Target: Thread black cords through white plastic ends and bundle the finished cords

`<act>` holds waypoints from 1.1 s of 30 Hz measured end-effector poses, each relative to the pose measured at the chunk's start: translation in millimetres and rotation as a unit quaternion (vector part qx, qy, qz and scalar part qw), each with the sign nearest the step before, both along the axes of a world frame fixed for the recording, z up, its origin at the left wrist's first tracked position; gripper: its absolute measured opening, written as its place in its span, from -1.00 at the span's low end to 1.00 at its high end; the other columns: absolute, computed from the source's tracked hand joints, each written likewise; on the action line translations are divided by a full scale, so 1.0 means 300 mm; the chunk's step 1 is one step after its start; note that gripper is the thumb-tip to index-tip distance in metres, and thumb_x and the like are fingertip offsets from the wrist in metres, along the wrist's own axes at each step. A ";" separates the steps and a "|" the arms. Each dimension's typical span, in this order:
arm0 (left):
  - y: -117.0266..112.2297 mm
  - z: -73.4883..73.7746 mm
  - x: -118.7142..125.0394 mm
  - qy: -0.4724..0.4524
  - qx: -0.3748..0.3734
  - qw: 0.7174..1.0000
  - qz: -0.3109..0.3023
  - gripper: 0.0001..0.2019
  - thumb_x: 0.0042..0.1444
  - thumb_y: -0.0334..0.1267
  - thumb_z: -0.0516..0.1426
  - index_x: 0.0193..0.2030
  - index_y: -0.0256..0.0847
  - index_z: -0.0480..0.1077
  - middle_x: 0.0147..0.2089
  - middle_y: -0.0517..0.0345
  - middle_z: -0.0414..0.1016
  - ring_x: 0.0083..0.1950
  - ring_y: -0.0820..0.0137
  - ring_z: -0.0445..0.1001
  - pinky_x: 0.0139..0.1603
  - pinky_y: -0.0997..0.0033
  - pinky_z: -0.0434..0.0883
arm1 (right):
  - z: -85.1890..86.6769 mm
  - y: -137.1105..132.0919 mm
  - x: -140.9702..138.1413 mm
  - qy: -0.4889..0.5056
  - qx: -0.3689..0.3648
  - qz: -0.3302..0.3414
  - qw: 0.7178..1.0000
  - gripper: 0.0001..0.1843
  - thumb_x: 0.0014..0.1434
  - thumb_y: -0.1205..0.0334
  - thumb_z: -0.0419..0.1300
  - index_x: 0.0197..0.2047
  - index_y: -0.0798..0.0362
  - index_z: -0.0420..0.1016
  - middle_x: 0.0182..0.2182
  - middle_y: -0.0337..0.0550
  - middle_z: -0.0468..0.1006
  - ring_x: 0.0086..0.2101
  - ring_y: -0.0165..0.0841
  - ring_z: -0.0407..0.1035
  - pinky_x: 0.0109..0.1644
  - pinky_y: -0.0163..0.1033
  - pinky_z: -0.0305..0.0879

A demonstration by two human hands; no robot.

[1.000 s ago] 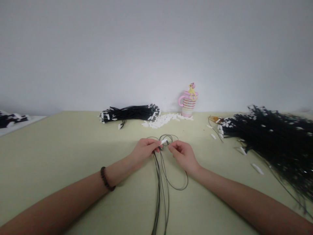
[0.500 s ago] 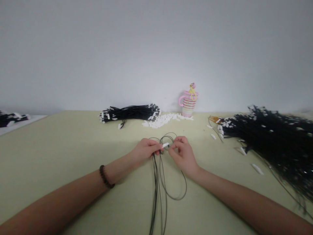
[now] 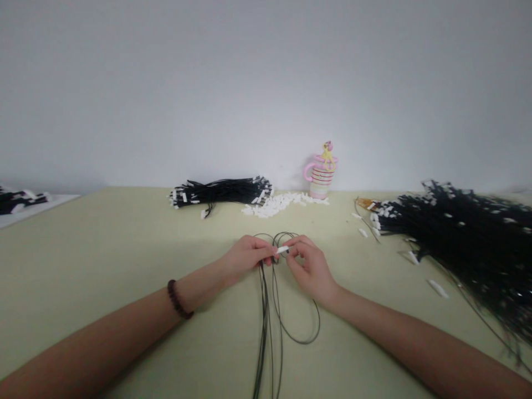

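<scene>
My left hand [image 3: 247, 255] is closed in a pinch on a small white plastic piece [image 3: 282, 250], which sticks out to the right of the fingertips. Thin black cords [image 3: 263, 327] also pass through this hand and hang down over the table toward me. Thumb and fingertips of my right hand [image 3: 312, 269] are closed at the dark cord end [image 3: 287, 251] by the white piece's right tip. Whether that end is inside the piece is too small to tell. A cord loop [image 3: 305, 342] curves out below my right hand.
Behind my hands lie a bundle of black cords [image 3: 224, 191] with white ends and a pile of white pieces [image 3: 274, 205]. A striped pink mug [image 3: 321, 180] stands by the wall. At right spreads a large black cord heap [image 3: 465, 227], with loose white pieces [image 3: 438, 288] near it.
My right hand has shifted slightly, with its fingers lower and more curled by the white piece. The cord loops above the hands have dropped a little, and the lower loop has swung slightly right.
</scene>
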State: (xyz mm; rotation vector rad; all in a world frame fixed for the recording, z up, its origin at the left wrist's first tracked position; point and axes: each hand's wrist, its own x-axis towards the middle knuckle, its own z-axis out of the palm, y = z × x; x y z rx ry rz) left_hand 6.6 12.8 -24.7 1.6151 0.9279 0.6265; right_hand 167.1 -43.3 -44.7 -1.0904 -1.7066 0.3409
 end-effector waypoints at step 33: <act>-0.001 0.219 -0.108 -0.125 -0.011 0.986 -0.111 -0.81 -0.14 -0.17 0.19 -0.54 -0.29 0.45 -0.56 0.11 0.37 -0.57 0.55 0.21 -0.56 0.52 0.13 | 0.032 0.034 0.082 0.191 -0.363 0.288 0.865 -0.78 -0.08 0.22 0.22 -0.34 0.16 0.43 -0.50 -0.18 0.47 -0.53 -0.51 0.32 -0.45 -0.40 0.23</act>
